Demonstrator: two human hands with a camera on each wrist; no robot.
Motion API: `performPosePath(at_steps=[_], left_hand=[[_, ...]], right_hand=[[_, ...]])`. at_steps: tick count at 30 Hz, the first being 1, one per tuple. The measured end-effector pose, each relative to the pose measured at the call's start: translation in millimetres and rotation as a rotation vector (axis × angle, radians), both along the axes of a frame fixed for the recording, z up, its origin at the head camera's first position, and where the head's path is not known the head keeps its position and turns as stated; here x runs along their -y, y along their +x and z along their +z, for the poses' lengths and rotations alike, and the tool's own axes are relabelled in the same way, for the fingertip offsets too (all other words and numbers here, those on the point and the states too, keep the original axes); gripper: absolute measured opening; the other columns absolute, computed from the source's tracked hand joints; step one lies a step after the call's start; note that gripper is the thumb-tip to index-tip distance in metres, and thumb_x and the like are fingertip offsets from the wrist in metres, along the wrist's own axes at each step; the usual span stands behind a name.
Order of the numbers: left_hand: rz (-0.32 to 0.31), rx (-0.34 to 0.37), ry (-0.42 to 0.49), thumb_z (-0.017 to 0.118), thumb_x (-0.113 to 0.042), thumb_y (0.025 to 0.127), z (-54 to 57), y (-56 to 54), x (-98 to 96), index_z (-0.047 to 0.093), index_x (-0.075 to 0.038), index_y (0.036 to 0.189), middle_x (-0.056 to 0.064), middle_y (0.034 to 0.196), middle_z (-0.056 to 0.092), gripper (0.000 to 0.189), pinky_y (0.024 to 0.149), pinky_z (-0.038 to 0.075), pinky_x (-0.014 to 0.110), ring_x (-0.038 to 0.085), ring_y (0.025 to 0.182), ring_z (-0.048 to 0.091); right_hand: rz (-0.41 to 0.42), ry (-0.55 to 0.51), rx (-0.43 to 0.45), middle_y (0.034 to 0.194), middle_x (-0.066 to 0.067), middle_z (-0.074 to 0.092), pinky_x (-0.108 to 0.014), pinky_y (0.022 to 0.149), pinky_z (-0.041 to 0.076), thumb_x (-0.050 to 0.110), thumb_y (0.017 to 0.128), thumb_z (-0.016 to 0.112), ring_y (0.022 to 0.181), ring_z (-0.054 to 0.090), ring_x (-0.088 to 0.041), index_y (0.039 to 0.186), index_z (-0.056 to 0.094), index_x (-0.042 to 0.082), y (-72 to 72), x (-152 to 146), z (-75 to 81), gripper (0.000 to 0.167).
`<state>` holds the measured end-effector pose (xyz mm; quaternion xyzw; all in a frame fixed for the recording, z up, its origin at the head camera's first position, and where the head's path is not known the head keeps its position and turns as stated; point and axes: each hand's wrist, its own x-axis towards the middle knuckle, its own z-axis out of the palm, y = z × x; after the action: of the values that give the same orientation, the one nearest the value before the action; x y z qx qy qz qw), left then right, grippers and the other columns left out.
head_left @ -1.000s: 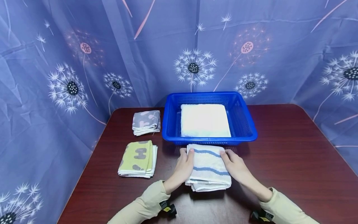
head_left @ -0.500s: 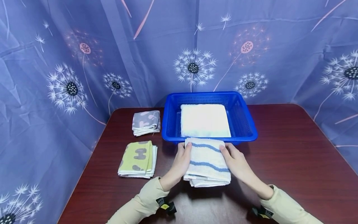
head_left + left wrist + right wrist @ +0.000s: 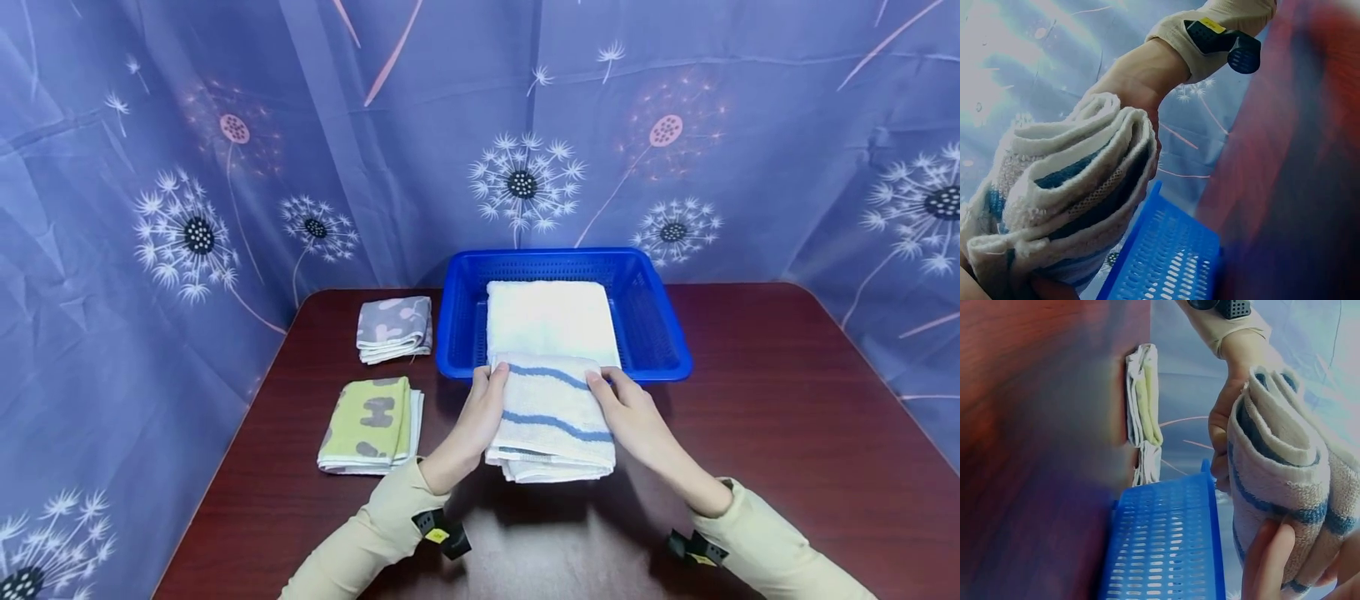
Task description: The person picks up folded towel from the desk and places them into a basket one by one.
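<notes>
A folded white towel with blue wavy stripes [image 3: 555, 425] is held up off the table between both hands. My left hand [image 3: 480, 412] grips its left edge, thumb on top and the other fingers beneath. At the right edge my right hand [image 3: 633, 417] pinches it in the same way. The towel's far end overlaps the front rim of a blue plastic basket [image 3: 660, 333]. Inside that basket lies a folded plain white towel [image 3: 551, 321], its near edge covered by the striped one. In the left wrist view the layered folds of the striped towel [image 3: 1079, 181] show.
To the left on the dark red table [image 3: 787, 417] lie a folded yellow-green towel with grey patches [image 3: 367, 425] and, behind it, a folded grey and pink towel [image 3: 393, 325]. A blue dandelion-print curtain [image 3: 420, 167] hangs behind and at the sides.
Both hands have carried the striped towel forward and up, from in front of the basket to over its front rim. The other towels and the basket stay put.
</notes>
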<state>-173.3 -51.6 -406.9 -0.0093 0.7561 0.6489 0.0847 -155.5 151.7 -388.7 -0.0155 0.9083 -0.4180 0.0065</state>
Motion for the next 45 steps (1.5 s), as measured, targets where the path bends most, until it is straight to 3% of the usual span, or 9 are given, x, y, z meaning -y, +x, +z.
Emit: performPosePath(at_steps=[6, 26, 36, 43, 45], left_hand=[[-0.006, 0.018, 0.017, 0.033, -0.044, 0.103, 2.7, -5.7, 0.9, 0.04, -0.005, 0.122, 0.015, 0.11, 0.054, 0.044, 0.09, 0.041, 0.033, 0.022, 0.103, 0.052], [-0.005, 0.061, 0.069, 0.032, -0.045, 0.102, 12.4, -30.0, 5.3, 0.038, -0.006, 0.128, 0.016, 0.12, 0.05, 0.047, 0.099, 0.036, 0.038, 0.026, 0.113, 0.049], [0.033, 0.065, 0.101, 0.034, -0.042, 0.103, 20.0, -41.6, 4.3, 0.039, -0.005, 0.132, 0.016, 0.125, 0.048, 0.047, 0.107, 0.033, 0.042, 0.027, 0.118, 0.046], [0.058, 0.021, 0.145, 0.038, -0.034, 0.103, 20.3, -51.3, 4.3, 0.039, -0.001, 0.132, 0.018, 0.133, 0.045, 0.044, 0.109, 0.031, 0.043, 0.027, 0.124, 0.042], [0.056, 0.018, 0.151, 0.039, -0.033, 0.103, 19.4, -53.1, 5.2, 0.037, -0.001, 0.133, 0.018, 0.131, 0.046, 0.044, 0.105, 0.036, 0.04, 0.026, 0.119, 0.045]], right_hand=[[0.009, -0.02, 0.022, 0.108, -0.018, 0.065, -0.036, 0.082, 0.049, 0.04, 0.103, 0.037, 0.096, 0.062, -0.025, 0.125, 0.054, 0.0, -4.8, -0.7, 3.5, 0.049], [0.009, -0.147, 0.108, 0.109, -0.023, 0.066, -0.026, 0.066, 0.053, 0.043, 0.102, 0.038, 0.081, 0.066, -0.016, 0.132, 0.049, -0.002, -24.4, 3.6, 16.5, 0.055], [-0.003, -0.149, 0.066, 0.111, -0.023, 0.064, -0.027, 0.071, 0.051, 0.04, 0.103, 0.036, 0.087, 0.064, -0.02, 0.137, 0.047, -0.003, -38.9, 2.8, 17.8, 0.056], [-0.008, -0.161, 0.035, 0.118, -0.023, 0.063, -0.033, 0.086, 0.049, 0.038, 0.104, 0.033, 0.102, 0.061, -0.028, 0.139, 0.045, -0.004, -47.7, 3.2, 21.9, 0.056], [-0.001, -0.168, 0.034, 0.119, -0.024, 0.062, -0.035, 0.088, 0.048, 0.037, 0.104, 0.032, 0.103, 0.061, -0.028, 0.14, 0.044, -0.004, -49.1, 3.0, 23.6, 0.056]])
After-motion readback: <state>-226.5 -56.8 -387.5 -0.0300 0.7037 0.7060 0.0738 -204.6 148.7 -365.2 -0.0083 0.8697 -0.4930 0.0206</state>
